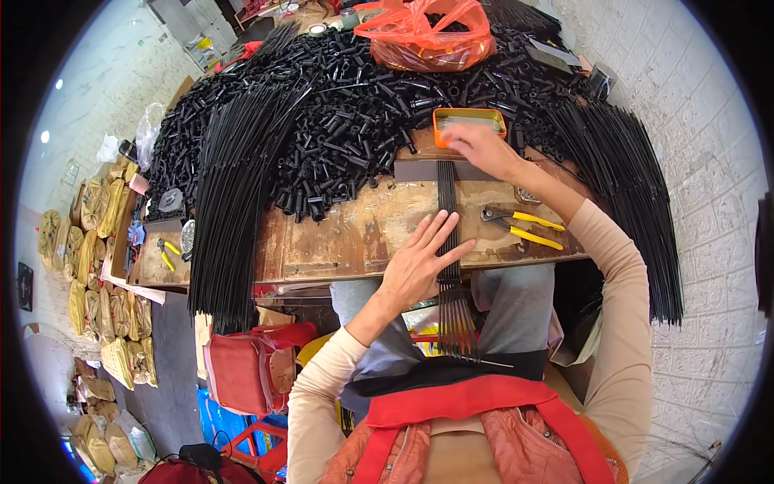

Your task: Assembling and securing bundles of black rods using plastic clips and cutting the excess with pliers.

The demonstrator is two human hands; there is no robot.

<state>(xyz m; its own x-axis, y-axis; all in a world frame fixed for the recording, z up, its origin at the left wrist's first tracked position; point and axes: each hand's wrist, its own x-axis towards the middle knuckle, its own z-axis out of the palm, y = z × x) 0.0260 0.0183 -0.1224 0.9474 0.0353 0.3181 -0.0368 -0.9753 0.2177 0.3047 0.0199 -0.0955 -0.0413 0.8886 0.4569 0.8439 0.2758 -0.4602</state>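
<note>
A row of thin black rods (447, 187) lies side by side across the table's front edge, with the near ends fanning out over my lap. Flat on these rods rests my left hand (413, 266), fingers stretched out and the thumb to the right. The rods' far ends lie against a dark grey bar (415, 170). My right hand (486, 152) is at the near rim of an orange rectangular tin (436, 121), which has thin pale pieces inside. Motion smears its fingers, so whether they hold anything cannot be made out. Yellow-handled cutting pliers (526, 227) lie right of the rods.
Black tubular parts (343, 137) are heaped across the wooden table (339, 242). Long bundles of black rods hang over its edge at left (230, 210) and right (625, 169). A red plastic bag (431, 48) sits on the heap. Smaller pliers (168, 253) lie far left.
</note>
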